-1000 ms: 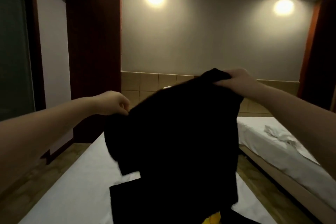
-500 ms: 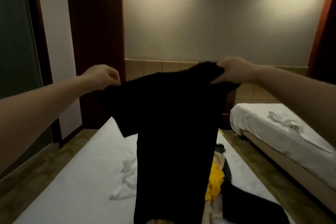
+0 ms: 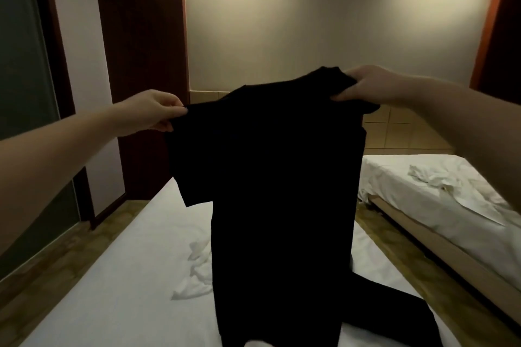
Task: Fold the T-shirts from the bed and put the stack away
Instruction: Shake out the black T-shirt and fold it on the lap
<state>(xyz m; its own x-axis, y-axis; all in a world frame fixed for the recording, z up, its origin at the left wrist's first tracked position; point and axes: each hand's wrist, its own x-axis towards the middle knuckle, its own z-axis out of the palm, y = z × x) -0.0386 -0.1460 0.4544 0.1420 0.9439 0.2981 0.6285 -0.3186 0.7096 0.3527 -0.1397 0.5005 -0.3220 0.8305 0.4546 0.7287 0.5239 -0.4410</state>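
Black T-shirt [image 3: 282, 177] hangs in the air over the near bed [image 3: 112, 276], hem trailing down. Left hand [image 3: 149, 113] pinches one shoulder, right hand [image 3: 366, 87] grips the other w/ fabric bunched. I'd level both shoulders, pull taut, then lay it flat on bare sheet before folding.

Black T-shirt [image 3: 282, 177], held up by left hand [image 3: 149, 113] and right hand [image 3: 366, 84], above white bed [image 3: 98, 290].

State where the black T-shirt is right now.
In the head view the black T-shirt hangs at centre above the near bed, its shoulders gripped by the left hand and, slightly higher, the right hand.
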